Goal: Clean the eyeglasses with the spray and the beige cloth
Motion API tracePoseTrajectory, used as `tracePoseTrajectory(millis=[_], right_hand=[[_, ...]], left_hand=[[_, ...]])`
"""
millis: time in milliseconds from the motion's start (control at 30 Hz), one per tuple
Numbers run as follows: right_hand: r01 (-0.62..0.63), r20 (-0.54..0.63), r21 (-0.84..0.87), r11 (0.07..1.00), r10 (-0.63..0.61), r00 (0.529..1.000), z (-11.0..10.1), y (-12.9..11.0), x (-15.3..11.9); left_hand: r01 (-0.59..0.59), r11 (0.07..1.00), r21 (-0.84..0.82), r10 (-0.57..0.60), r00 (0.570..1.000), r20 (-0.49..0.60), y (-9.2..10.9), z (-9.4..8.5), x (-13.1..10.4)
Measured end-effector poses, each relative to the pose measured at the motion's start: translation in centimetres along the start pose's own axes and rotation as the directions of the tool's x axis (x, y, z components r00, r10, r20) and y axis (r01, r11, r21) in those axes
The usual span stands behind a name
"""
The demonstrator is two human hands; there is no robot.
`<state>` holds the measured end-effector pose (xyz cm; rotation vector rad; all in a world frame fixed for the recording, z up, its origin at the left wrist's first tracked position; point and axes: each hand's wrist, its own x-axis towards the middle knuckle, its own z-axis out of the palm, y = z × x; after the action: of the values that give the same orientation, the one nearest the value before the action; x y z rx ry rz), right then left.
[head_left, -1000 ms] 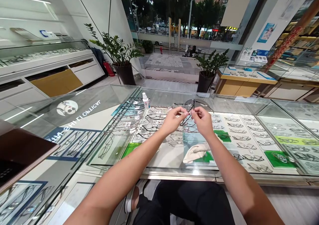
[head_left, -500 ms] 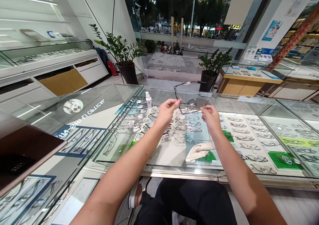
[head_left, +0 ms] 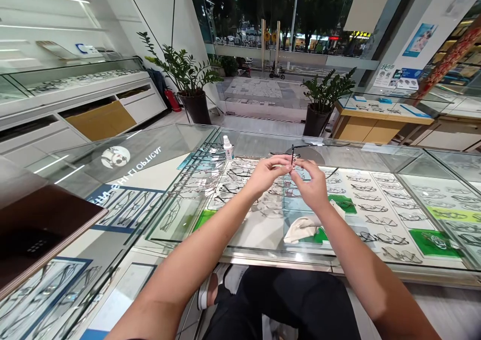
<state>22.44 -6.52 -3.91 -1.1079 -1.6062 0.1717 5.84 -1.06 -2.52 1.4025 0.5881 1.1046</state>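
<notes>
A pair of dark-framed eyeglasses (head_left: 292, 152) is held up above the glass counter, its front seen nearly edge-on and one temple arm stretching away to the right. My left hand (head_left: 268, 173) pinches the frame from the left, fingers closed. From the right, my right hand (head_left: 310, 182) grips it too, its fingertips meeting those of the left. Part of the frame is hidden by the fingers. Below my right forearm a cream cloth (head_left: 300, 230) lies crumpled on the counter. A small white bottle (head_left: 228, 148) stands upright beyond my left hand.
The glass display counter (head_left: 255, 253) holds rows of eyeglasses under its top. A dark brown panel (head_left: 45, 229) juts in at the left. Potted plants (head_left: 195, 107) stand beyond the counter, near the glass doors. A wooden display table (head_left: 376, 124) is at the back right.
My right hand has moved in beside my left, from the temple arm to the frame front. The eyeglasses have turned from facing broadside to nearly edge-on.
</notes>
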Motion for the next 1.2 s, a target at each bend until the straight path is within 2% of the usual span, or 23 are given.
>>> tracePoseTrajectory(millis=[67,133,200,267,300,367,433,467,533,633,733,833,933,1000,1033,1100,1167,1200], right_hand=[[-0.048,-0.032,0.017,0.999,0.048,0.998,-0.2,0.1,0.0],[-0.075,-0.057,0.000,0.997,0.075,0.996,-0.3,0.2,0.1],[-0.083,-0.066,-0.027,0.996,0.081,0.995,-0.4,0.3,0.2],[-0.077,-0.075,-0.034,0.996,0.075,0.994,-0.5,0.5,0.2],[-0.076,-0.081,-0.027,0.997,0.073,0.994,-0.5,0.7,0.2],[-0.079,-0.094,-0.003,0.997,0.078,0.993,-0.5,1.0,0.3],[-0.088,-0.103,0.017,0.996,0.090,0.991,-0.6,1.3,0.3],[-0.092,-0.105,0.023,0.995,0.094,0.990,-0.6,1.4,0.4],[-0.097,-0.106,0.033,0.995,0.100,0.989,-0.6,1.6,0.4],[-0.111,-0.100,0.038,0.993,0.115,0.988,-0.7,1.7,0.5],[-0.115,-0.095,0.032,0.993,0.118,0.988,-0.6,1.7,0.4],[-0.111,-0.101,0.038,0.993,0.115,0.988,-0.6,1.6,0.4],[-0.129,-0.114,0.051,0.990,0.134,0.984,-0.8,1.5,0.5],[-0.143,-0.123,0.083,0.986,0.153,0.981,-1.1,1.4,0.8],[-0.156,-0.120,0.110,0.982,0.169,0.978,-1.2,1.3,0.9],[-0.203,-0.101,0.188,0.961,0.225,0.969,-1.5,1.3,1.2],[-0.259,-0.067,0.281,0.924,0.288,0.955,-1.8,1.2,1.4],[-0.280,-0.045,0.320,0.905,0.309,0.950,-1.8,1.2,1.5]], left_hand=[[-0.025,0.997,0.067,0.022,0.999,0.033,0.1,0.1,0.0],[-0.121,0.970,0.213,0.114,0.992,0.045,0.4,0.1,-0.1],[-0.234,0.887,0.398,0.242,0.970,0.031,0.9,-0.2,-0.1],[-0.269,0.764,0.586,0.369,0.928,-0.056,1.6,-0.9,0.0],[-0.227,0.701,0.676,0.418,0.899,-0.132,2.0,-1.5,0.1],[-0.032,0.604,0.796,0.466,0.825,-0.320,2.5,-3.0,0.4],[0.201,0.533,0.822,0.447,0.757,-0.476,2.5,-4.9,0.9],[0.292,0.502,0.814,0.423,0.738,-0.526,2.3,-6.0,1.2],[0.397,0.448,0.801,0.366,0.736,-0.569,1.6,-8.0,1.7],[0.464,0.421,0.780,0.266,0.759,-0.595,0.3,-10.5,2.4],[0.472,0.398,0.787,0.186,0.798,-0.573,-0.6,-11.6,2.7],[0.449,0.367,0.815,0.213,0.812,-0.544,-0.5,-11.8,2.6],[0.390,0.393,0.833,0.365,0.765,-0.531,0.4,-11.4,2.4],[0.241,0.455,0.857,0.486,0.739,-0.466,1.2,-10.7,2.3],[0.131,0.496,0.858,0.526,0.741,-0.417,1.6,-10.1,2.2],[-0.105,0.615,0.781,0.542,0.776,-0.322,2.1,-8.4,2.0],[-0.270,0.781,0.563,0.477,0.840,-0.259,2.3,-6.4,1.9],[-0.304,0.859,0.411,0.419,0.879,-0.226,2.2,-5.4,1.8]])
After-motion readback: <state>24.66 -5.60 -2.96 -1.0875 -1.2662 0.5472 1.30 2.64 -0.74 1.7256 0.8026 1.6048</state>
